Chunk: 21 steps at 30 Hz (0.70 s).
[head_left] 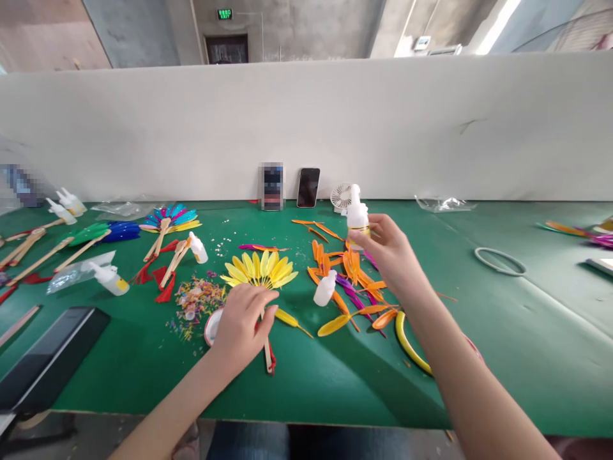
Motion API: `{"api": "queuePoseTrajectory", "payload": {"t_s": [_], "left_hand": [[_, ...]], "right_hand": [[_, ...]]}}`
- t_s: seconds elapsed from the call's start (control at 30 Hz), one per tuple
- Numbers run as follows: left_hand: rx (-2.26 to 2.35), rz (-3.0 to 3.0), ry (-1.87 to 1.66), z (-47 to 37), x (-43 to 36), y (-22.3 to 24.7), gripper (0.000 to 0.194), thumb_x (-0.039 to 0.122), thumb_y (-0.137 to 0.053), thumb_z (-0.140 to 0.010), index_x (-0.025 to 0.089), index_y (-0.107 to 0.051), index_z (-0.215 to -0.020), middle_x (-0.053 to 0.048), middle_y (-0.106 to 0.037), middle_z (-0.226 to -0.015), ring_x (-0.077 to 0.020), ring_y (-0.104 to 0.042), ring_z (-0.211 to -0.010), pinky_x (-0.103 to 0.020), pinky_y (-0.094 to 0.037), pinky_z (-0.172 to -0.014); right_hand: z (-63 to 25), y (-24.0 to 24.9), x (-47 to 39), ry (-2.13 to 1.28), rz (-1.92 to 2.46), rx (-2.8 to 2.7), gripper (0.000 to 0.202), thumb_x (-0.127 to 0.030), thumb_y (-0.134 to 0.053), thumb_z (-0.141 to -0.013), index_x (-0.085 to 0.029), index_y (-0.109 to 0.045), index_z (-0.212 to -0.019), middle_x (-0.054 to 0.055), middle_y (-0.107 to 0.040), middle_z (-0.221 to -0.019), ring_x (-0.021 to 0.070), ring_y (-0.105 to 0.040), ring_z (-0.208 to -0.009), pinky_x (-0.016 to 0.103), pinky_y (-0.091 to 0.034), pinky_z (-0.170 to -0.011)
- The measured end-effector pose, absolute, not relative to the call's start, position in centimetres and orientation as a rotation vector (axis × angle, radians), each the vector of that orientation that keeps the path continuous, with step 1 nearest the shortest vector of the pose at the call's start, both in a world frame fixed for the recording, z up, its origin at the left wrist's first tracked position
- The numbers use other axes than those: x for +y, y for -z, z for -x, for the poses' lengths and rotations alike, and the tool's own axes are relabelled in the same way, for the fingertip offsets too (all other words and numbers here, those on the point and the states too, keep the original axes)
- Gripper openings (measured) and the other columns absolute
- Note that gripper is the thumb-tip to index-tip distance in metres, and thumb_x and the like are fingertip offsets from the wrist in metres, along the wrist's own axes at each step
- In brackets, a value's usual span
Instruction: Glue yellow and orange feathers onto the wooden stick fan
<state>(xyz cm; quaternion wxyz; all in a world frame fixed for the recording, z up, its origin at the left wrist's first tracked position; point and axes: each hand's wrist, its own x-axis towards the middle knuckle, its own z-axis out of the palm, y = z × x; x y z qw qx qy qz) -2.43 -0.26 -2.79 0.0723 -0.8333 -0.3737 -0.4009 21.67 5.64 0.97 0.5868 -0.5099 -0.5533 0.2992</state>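
In the head view, my right hand (pixel 383 246) grips a white glue bottle (pixel 358 220) with a yellow-banded label, held upright above orange feathers (pixel 353 265). My left hand (pixel 244 319) is closed over the base of a yellow feather fan (pixel 261 269), hiding where the feathers meet the stick. The fan's wooden handle (pixel 267 355) with a red cord pokes out below that hand. A single yellow feather (pixel 292 321) lies beside the fan. Between my hands is a small white bottle (pixel 325 289), leaning among orange and purple feathers.
Left are colourful shreds (pixel 198 297), a round lidlike piece (pixel 211 326), glue bottles (pixel 111 279), finished-looking fans (pixel 172 220) and a black case (pixel 50 358). Two phones (pixel 308 187) and a small fan (pixel 341 197) stand by the white partition (pixel 306 128). Rings (pixel 407 342) lie right.
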Motion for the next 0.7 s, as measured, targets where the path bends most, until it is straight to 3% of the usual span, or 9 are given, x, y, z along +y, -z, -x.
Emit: {"api": "queuePoseTrajectory", "payload": {"t_s": [0.17, 0.33, 0.43, 0.57, 0.7], "left_hand": [[-1.085, 2.402, 1.394, 2.3, -0.7, 0.8, 0.021, 0.014, -0.051, -0.081, 0.018, -0.051, -0.102, -0.005, -0.061, -0.085, -0.0158, -0.056, -0.083, -0.029, -0.047, -0.074], [-0.913, 2.473, 1.142, 0.4, -0.6, 0.1, 0.028, 0.027, -0.053, -0.082, 0.018, -0.052, -0.109, -0.009, -0.061, -0.099, -0.0211, -0.055, -0.095, -0.037, -0.044, -0.084], [-0.902, 2.636, 1.13, -0.7, -0.4, 0.7, 0.023, 0.026, -0.047, -0.085, 0.016, -0.054, -0.104, -0.007, -0.065, -0.09, -0.0199, -0.058, -0.087, -0.035, -0.046, -0.078], [-1.322, 2.888, 1.2, -1.3, 0.0, 1.4, 0.019, 0.03, -0.048, -0.084, 0.016, -0.056, -0.094, -0.007, -0.066, -0.087, -0.0197, -0.061, -0.082, -0.033, -0.047, -0.071], [-1.725, 3.097, 1.199, -1.6, 0.5, 1.2, 0.013, 0.03, -0.054, -0.079, 0.018, -0.056, -0.087, -0.005, -0.065, -0.087, -0.02, -0.06, -0.086, -0.034, -0.047, -0.075]], "right_hand": [[-21.1, -2.7, 0.4, -0.549, 1.262, -1.416, 0.026, -0.039, -0.065, -0.068, -0.023, -0.052, -0.084, 0.001, -0.061, -0.075, 0.0145, -0.056, -0.063, 0.025, -0.043, -0.051], [-18.5, -2.7, -2.3, -0.681, 1.431, -1.726, 0.021, -0.036, -0.063, -0.067, -0.022, -0.055, -0.08, -0.002, -0.055, -0.061, 0.0114, -0.046, -0.049, 0.024, -0.037, -0.044], [-17.1, -1.7, -2.3, -0.729, 1.395, -1.738, 0.02, -0.036, -0.064, -0.067, -0.021, -0.054, -0.076, -0.003, -0.052, -0.062, 0.0114, -0.044, -0.052, 0.023, -0.037, -0.047], [-16.6, 0.5, -1.4, -0.78, 1.288, -1.643, 0.022, -0.039, -0.061, -0.071, -0.02, -0.055, -0.08, -0.003, -0.046, -0.063, 0.0116, -0.041, -0.056, 0.024, -0.038, -0.052], [-16.7, 2.3, -0.5, -0.89, 1.214, -1.63, 0.023, -0.041, -0.056, -0.074, -0.02, -0.057, -0.08, -0.001, -0.046, -0.067, 0.0145, -0.045, -0.065, 0.029, -0.042, -0.062]]}}
